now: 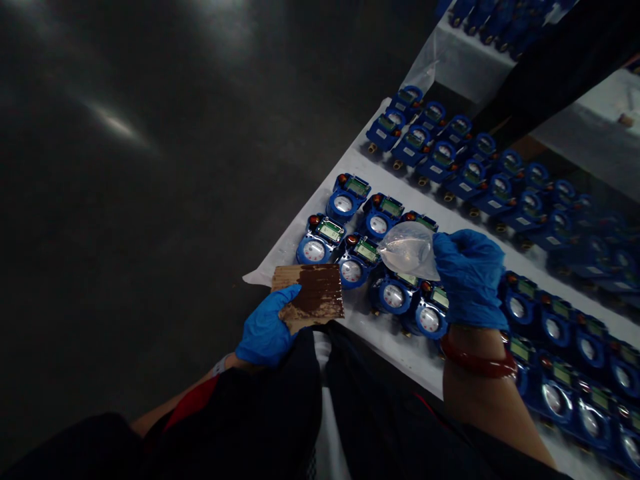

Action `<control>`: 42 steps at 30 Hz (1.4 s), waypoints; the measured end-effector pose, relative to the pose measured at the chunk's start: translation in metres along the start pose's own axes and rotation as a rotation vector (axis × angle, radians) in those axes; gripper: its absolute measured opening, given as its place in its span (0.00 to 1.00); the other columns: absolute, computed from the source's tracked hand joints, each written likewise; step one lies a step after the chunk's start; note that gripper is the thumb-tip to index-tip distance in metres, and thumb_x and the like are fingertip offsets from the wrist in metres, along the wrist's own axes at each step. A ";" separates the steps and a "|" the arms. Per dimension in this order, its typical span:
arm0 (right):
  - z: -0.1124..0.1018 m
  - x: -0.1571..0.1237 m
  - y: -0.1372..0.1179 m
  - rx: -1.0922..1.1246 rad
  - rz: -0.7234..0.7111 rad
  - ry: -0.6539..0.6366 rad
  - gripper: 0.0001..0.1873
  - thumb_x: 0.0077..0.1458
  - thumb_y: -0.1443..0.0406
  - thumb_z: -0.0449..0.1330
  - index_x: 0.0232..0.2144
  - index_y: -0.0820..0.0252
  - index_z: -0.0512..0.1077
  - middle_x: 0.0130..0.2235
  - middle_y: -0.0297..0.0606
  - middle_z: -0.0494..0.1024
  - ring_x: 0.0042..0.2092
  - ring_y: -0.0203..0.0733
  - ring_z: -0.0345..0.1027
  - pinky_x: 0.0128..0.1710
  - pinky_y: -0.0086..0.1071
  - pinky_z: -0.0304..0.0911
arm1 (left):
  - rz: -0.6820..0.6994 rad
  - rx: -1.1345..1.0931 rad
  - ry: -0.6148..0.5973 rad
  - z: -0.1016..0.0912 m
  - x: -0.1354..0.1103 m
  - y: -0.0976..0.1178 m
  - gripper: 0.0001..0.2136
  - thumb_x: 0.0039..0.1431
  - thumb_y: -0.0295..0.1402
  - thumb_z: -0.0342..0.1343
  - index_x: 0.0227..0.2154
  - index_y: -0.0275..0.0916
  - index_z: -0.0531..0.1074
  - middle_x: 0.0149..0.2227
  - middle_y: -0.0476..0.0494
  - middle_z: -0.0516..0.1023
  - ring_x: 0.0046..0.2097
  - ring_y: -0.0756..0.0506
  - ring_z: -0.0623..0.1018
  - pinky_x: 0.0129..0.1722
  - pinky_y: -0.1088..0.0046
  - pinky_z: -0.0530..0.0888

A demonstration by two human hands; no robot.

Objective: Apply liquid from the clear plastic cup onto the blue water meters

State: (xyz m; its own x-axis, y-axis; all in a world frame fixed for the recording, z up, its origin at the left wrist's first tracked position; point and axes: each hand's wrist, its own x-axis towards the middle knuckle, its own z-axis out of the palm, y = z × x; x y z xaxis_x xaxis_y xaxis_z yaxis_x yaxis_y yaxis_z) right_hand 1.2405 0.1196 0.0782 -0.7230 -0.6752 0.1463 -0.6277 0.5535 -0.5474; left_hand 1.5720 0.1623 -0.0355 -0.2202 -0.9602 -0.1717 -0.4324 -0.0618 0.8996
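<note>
In a blue glove, my left hand [269, 328] grips a small flat board [320, 293] by its left edge, thumb on top. The board looks like cardboard or wood, and a wet dark-brown coat covers much of its face. My right hand [470, 277], gloved too, is closed round the gathered end of a clear plastic bag [410, 250] whose rounded, bulging part points left. What the bag contains is not clear. Below the bag stand blue water meters [314, 251] with round white dials, small displays and exposed green circuit boards. The bag partly covers some of them.
Rows of further blue meters [473, 173] with brass ends fill the far side of the white-covered table [360, 167] and its right end. A dark-clothed person's leg [555, 73] is beyond the table. More meters [493, 23] stand on another white surface. Dark floor [150, 200] lies left.
</note>
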 end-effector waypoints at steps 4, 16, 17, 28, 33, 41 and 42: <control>0.000 -0.001 -0.005 -0.024 0.034 -0.016 0.15 0.46 0.56 0.61 0.16 0.53 0.64 0.18 0.29 0.62 0.26 0.38 0.57 0.33 0.37 0.53 | 0.010 0.009 0.007 -0.001 -0.001 -0.002 0.30 0.48 0.42 0.73 0.56 0.44 0.78 0.58 0.33 0.86 0.58 0.25 0.85 0.61 0.41 0.82; 0.016 0.010 0.015 0.039 -0.068 -0.022 0.17 0.48 0.48 0.59 0.21 0.54 0.69 0.22 0.30 0.66 0.27 0.39 0.59 0.33 0.37 0.55 | -0.013 0.015 0.055 -0.004 0.000 -0.002 0.31 0.48 0.44 0.73 0.57 0.44 0.79 0.58 0.33 0.86 0.58 0.26 0.85 0.60 0.43 0.84; 0.017 0.011 0.015 0.038 -0.074 -0.021 0.17 0.48 0.48 0.59 0.21 0.54 0.69 0.22 0.30 0.66 0.27 0.39 0.59 0.33 0.37 0.55 | -0.020 0.016 0.046 -0.005 0.000 -0.001 0.30 0.49 0.43 0.73 0.57 0.44 0.79 0.58 0.34 0.86 0.58 0.26 0.85 0.60 0.42 0.84; 0.018 0.014 0.001 -0.007 -0.053 -0.015 0.16 0.46 0.50 0.59 0.20 0.53 0.68 0.21 0.31 0.67 0.27 0.40 0.60 0.31 0.38 0.54 | -0.050 -0.004 0.013 -0.012 0.004 0.006 0.29 0.47 0.44 0.72 0.55 0.52 0.80 0.59 0.39 0.86 0.60 0.25 0.84 0.63 0.41 0.81; 0.019 0.018 0.000 0.015 -0.043 -0.014 0.14 0.47 0.52 0.60 0.20 0.53 0.67 0.20 0.29 0.66 0.26 0.38 0.59 0.31 0.37 0.54 | -0.052 0.000 -0.014 -0.013 0.005 0.003 0.31 0.51 0.44 0.71 0.59 0.49 0.78 0.61 0.37 0.84 0.62 0.25 0.83 0.65 0.41 0.79; 0.020 0.024 0.002 0.004 -0.052 0.011 0.14 0.49 0.54 0.62 0.20 0.54 0.67 0.20 0.28 0.64 0.27 0.38 0.58 0.32 0.37 0.54 | -0.078 0.045 -0.079 -0.017 0.011 -0.005 0.33 0.51 0.46 0.72 0.62 0.54 0.77 0.62 0.42 0.84 0.65 0.25 0.80 0.69 0.37 0.74; 0.021 0.024 0.002 0.009 -0.053 0.014 0.14 0.49 0.54 0.62 0.20 0.54 0.67 0.20 0.28 0.64 0.27 0.38 0.58 0.32 0.37 0.53 | -0.081 0.051 -0.082 -0.017 0.012 -0.004 0.33 0.51 0.46 0.72 0.62 0.52 0.77 0.62 0.41 0.84 0.65 0.25 0.80 0.69 0.37 0.74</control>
State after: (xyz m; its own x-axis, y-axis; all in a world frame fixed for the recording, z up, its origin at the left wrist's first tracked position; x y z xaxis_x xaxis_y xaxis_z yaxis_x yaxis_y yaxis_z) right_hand 1.2273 0.0944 0.0636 -0.6926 -0.6966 0.1869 -0.6629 0.5126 -0.5457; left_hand 1.5861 0.1469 -0.0346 -0.2524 -0.9270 -0.2773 -0.4948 -0.1226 0.8603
